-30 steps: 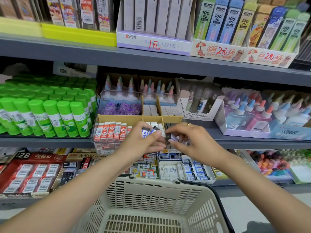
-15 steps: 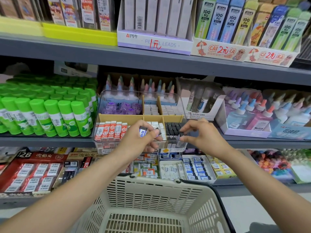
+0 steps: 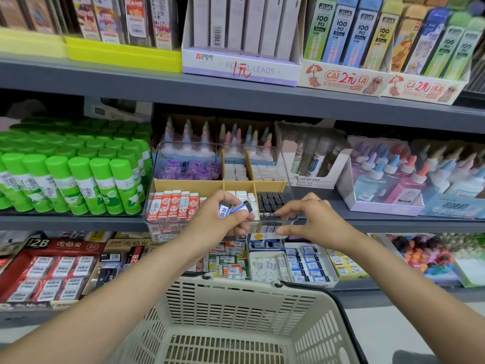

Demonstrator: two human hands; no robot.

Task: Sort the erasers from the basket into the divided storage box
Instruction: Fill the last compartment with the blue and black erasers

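**Mid-sort: black erasers going into the right front slot**

Going left to right — the left hand (image 3: 217,219) is curled round a couple of small black erasers in blue-and-white paper sleeves (image 3: 232,207), pinched up between thumb and fingertips. Right behind those fingers sits the clear plastic divided storage box with tan dividers (image 3: 189,183) on the grey shelf; the red-and-white sleeved erasers (image 3: 172,206) are lined up in the compartment just left of the thumb.

The right hand (image 3: 312,219) hovers over the front right compartment, fingers close together and bent down at the rows of plain black block erasers (image 3: 271,203). I can't tell if it's pinching one or just nudging them straight — the fingertips hide that.

Below both wrists is the cream slotted plastic basket (image 3: 236,306), and what shows of its inside looks bare.

My guess: it's the placing step. Next move probably needs the right fingers to take one sleeved eraser from the left and find its compartment.
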